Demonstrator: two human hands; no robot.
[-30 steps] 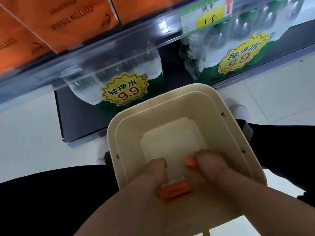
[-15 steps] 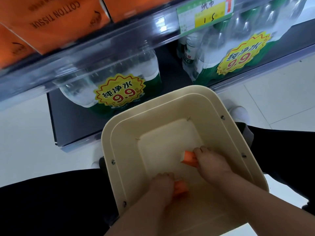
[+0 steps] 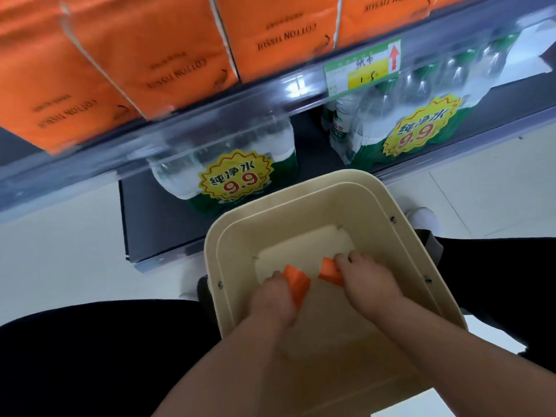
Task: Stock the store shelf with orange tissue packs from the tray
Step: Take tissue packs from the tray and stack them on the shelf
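Both my hands are inside the deep beige tray [image 3: 400, 236]. My left hand [image 3: 270, 302] grips one small orange tissue pack [image 3: 296, 282], tilted up off the tray floor. My right hand [image 3: 368, 284] grips a second orange tissue pack [image 3: 329, 270], mostly hidden under my fingers. Above, the store shelf [image 3: 210, 127] holds a row of several large orange tissue packs [image 3: 168, 55] printed "COTTON TISSUE", reaching across the top of the view.
Shrink-wrapped water bottle packs [image 3: 234, 176] with yellow 9.9 stickers stand on the dark bottom shelf behind the tray. A green and yellow price tag [image 3: 364, 69] hangs on the shelf rail. White floor tiles lie left and right. My dark-clothed legs flank the tray.
Both hands have lifted their orange packs off the tray floor and drawn them closer together. The view tilted up, showing more of the tissue shelf.
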